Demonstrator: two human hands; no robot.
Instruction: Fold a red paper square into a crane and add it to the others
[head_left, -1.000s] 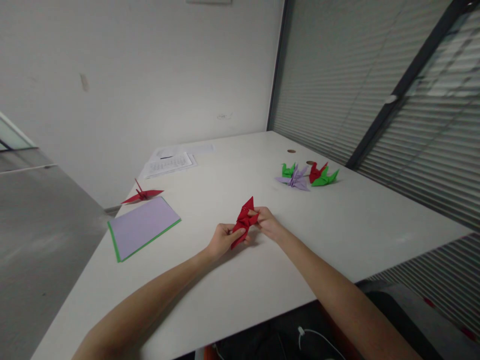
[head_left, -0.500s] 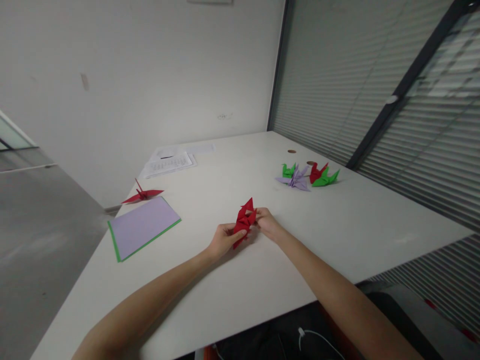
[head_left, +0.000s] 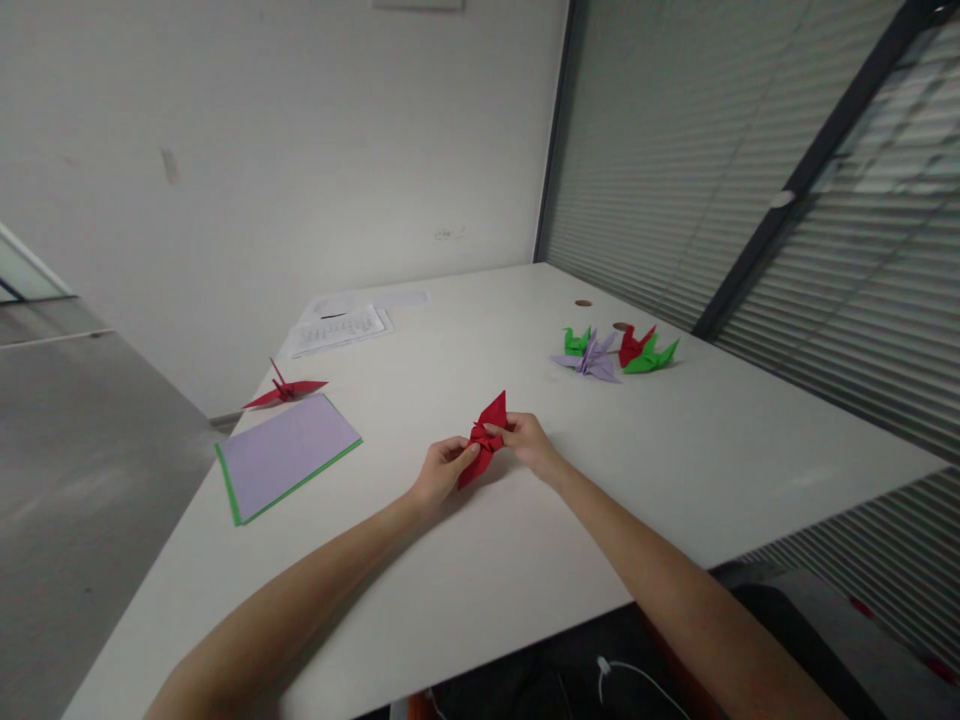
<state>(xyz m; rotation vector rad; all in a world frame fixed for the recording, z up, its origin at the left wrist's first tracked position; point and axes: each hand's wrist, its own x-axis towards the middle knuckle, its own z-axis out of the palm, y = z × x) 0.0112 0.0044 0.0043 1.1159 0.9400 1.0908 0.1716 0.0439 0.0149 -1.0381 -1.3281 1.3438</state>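
A red origami crane (head_left: pixel 493 411) is held between my two hands just above the white table (head_left: pixel 450 580), its wings spread toward the upper right and lower left. My left hand (head_left: pixel 444 468) pinches it from the left, thumb on the near side of its middle. From the right, my right hand (head_left: pixel 528 440) grips it with thumb and forefinger near the centre. Fingers behind the paper are partly hidden.
Left on the table lie purple and green paper sheets (head_left: pixel 291 452), with another red crane (head_left: pixel 286 390) behind. Printed papers (head_left: pixel 339 329) rest at the back. To the right stand a purple crane (head_left: pixel 592 359), green cranes (head_left: pixel 651 356) and a red one (head_left: pixel 632 345).
The red crane has turned and its wings are now spread wider. My right thumb has moved onto its middle, and my left hand has shifted slightly left and up.
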